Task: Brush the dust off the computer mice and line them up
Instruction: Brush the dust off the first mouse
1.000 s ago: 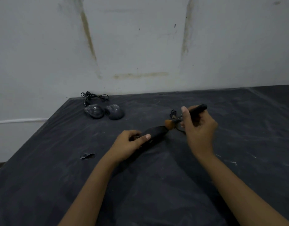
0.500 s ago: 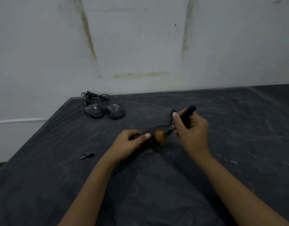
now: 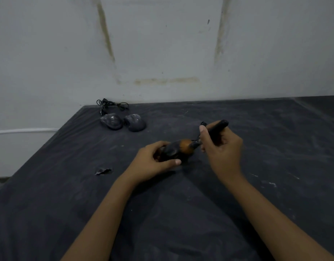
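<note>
- Left hand point(image 3: 155, 161) grips a black mouse point(image 3: 171, 152) on the bench point(image 3: 275, 147).
- Right hand point(image 3: 223, 151) grasps the brush point(image 3: 219, 126); its orange bristles point(image 3: 186, 146) touch the black mouse.
- First dusty mouse point(image 3: 111, 121) and second dusty mouse point(image 3: 135, 123) lie side by side, far left, cables point(image 3: 111, 106) behind.

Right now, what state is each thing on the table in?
Left hand: grips the held mouse.
Held mouse: in the left hand, bristles on it.
Right hand: grips the brush.
Brush: orange bristles touch the held mouse.
Back-left mouse: dusty, resting, no hand on it.
Back-right mouse: dusty, beside it.
Cable: tangled behind them.
</note>
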